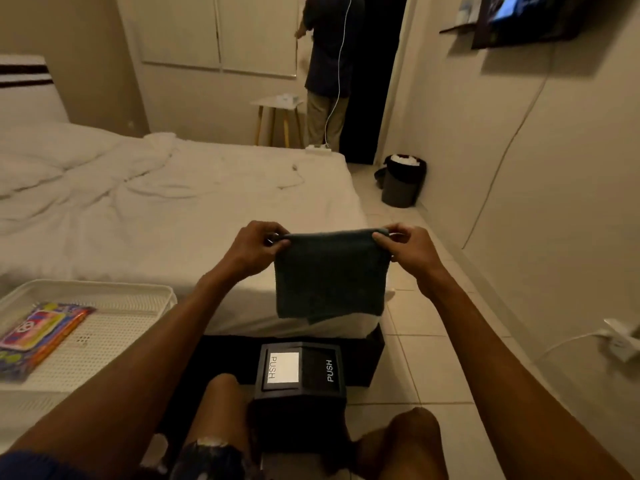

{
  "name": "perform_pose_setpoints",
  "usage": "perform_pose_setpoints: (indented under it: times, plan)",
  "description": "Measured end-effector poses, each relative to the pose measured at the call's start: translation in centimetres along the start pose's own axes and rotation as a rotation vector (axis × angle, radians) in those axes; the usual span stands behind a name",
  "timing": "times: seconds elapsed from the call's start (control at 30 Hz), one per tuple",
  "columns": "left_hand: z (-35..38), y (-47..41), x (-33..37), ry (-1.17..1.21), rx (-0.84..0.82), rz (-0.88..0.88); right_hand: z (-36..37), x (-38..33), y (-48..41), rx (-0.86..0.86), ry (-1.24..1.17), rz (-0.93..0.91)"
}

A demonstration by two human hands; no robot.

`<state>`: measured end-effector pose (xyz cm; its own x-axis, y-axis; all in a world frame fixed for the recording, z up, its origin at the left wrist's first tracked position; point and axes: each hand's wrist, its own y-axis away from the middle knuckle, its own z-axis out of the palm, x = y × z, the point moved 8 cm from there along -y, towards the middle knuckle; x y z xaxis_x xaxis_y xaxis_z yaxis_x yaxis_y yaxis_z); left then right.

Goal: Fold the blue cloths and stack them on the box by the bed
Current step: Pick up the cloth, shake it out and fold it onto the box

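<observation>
While the left hand [254, 249] and right hand [407, 251] each pinch a top corner, the cloth [330, 277] hangs doubled in the air over the bed's [207, 202] near right corner, above the box [299, 370]. Folding looks nearly done; next comes one more halving or lowering it flat onto the lid. Its bottom edge hangs uneven. Open floor lies right; a tray [104, 289] sits left.

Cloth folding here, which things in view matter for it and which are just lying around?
Job: cloth, held up by left hand and right hand; black box by the bed.

Lying about: tray, colourful packet, bin, stool, charger.
</observation>
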<state>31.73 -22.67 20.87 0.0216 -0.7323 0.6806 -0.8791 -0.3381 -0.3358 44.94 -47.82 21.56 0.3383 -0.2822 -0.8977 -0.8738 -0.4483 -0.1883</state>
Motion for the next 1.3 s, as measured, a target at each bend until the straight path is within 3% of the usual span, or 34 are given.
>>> perform_pose_setpoints:
  times: [0.3, 0.37, 0.5, 0.63, 0.97, 1.3]
  plan:
    - [-4.5, 5.8, 2.5, -0.043, 0.357, -0.197, 2.1, -10.8, 4.1, 0.037, -0.010, -0.070]
    - [-3.1, 7.5, 4.3, 0.045, 0.309, -0.168, 3.1, -10.9, 4.4, 0.066, 0.006, -0.037]
    - [2.8, 10.4, 8.0, 0.323, -0.055, -0.091, 3.8, -10.2, 5.0, 0.104, -0.041, 0.054]
    - [3.7, 10.8, 8.4, 0.321, 0.051, -0.047, 3.5, -9.6, 5.8, 0.092, -0.061, 0.078]
    - [2.9, 8.7, 9.3, 0.062, 0.169, -0.051, 4.2, -8.2, 5.6, -0.195, -0.119, 0.124]
    - [4.6, 9.5, 9.0, -0.004, 0.207, -0.152, 5.3, -7.5, 5.8, -0.214, -0.107, 0.124]
